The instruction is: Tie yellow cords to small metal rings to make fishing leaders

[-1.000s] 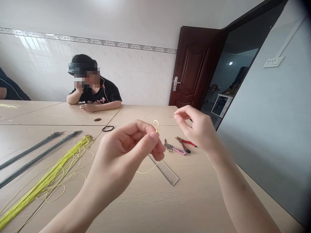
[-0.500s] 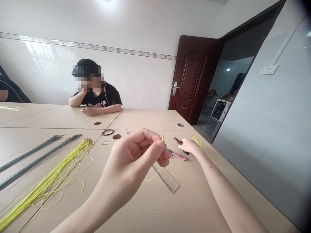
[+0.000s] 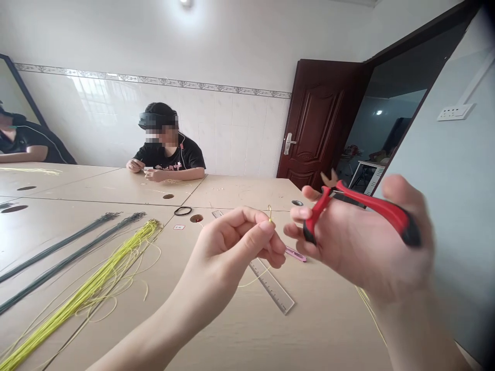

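My left hand (image 3: 235, 242) is closed in a pinch on a thin yellow cord (image 3: 269, 208), whose small loop stands up above the thumb and fingertip. The cord's tail hangs below the hand across a clear ruler (image 3: 273, 286). Raised on the right, my right hand (image 3: 359, 242) holds pliers (image 3: 371, 201) with red and black handles. Their handles are spread between the thumb and fingers, and the short jaws point up and away. Beneath the hands lies a pink-handled tool (image 3: 296, 254), partly hidden by my fingers.
Left on the table (image 3: 317, 330) are a bundle of yellow cords (image 3: 88, 281) and two bundles of dark grey cords (image 3: 69, 252). A black ring (image 3: 183, 211) lies near a cable hole (image 3: 196, 218). Across the table sits a person (image 3: 174, 149); another is at far left.
My right hand has lifted the pliers off the table and brought them up beside my left hand. The left hand keeps its pinch. The person opposite has lowered a hand from the head.
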The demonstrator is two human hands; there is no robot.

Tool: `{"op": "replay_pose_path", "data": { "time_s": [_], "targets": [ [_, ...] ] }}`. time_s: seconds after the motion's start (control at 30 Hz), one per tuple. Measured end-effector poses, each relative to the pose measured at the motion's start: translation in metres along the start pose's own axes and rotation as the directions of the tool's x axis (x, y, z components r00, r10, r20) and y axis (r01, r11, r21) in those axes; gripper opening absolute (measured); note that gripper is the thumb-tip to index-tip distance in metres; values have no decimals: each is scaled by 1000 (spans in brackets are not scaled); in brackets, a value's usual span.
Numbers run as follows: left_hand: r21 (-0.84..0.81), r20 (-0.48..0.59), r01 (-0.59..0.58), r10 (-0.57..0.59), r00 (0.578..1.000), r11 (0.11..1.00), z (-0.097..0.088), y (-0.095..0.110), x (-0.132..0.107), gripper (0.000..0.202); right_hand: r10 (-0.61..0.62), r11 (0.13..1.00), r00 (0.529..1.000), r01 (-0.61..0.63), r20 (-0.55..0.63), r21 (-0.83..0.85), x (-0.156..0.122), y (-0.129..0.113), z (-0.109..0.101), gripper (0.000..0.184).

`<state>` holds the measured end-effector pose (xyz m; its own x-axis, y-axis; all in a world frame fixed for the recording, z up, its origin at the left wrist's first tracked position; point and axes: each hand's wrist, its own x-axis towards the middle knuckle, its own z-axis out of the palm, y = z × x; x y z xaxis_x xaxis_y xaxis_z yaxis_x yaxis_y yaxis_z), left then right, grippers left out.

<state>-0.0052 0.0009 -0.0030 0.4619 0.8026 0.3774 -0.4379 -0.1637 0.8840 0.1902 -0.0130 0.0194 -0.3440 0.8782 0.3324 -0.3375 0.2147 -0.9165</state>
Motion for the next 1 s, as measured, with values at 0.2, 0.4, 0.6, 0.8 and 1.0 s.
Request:
{"op": "replay_pose_path", "data": {
  "time_s": [0.2, 0.4, 0.6, 0.8, 1.0],
  "targets": [
    [-51, 22, -51, 52, 998, 997, 2, 3, -1, 15, -510, 371, 849, 361, 137, -856, -6, 14, 10, 29],
    [-68, 24, -57, 59, 998, 996, 2, 3, -4, 14, -557, -254, 711, 347, 429, -903, 8, 20, 0, 19],
    [-56, 43, -51, 53, 998, 997, 1, 3, -5, 14, -585, -314, 687, 299, 432, -901, 7, 19, -2, 24],
    [-34, 49, -21, 23, 999, 999, 2, 4, -8, 14, -600, -320, 675, 290, 430, -902, 8, 21, -2, 24],
    [-1, 55, 12, -12, 998, 1000, -1, 2, -8, 14, -598, -370, 665, 266, 447, -890, 9, 21, -3, 23]
  ]
}}
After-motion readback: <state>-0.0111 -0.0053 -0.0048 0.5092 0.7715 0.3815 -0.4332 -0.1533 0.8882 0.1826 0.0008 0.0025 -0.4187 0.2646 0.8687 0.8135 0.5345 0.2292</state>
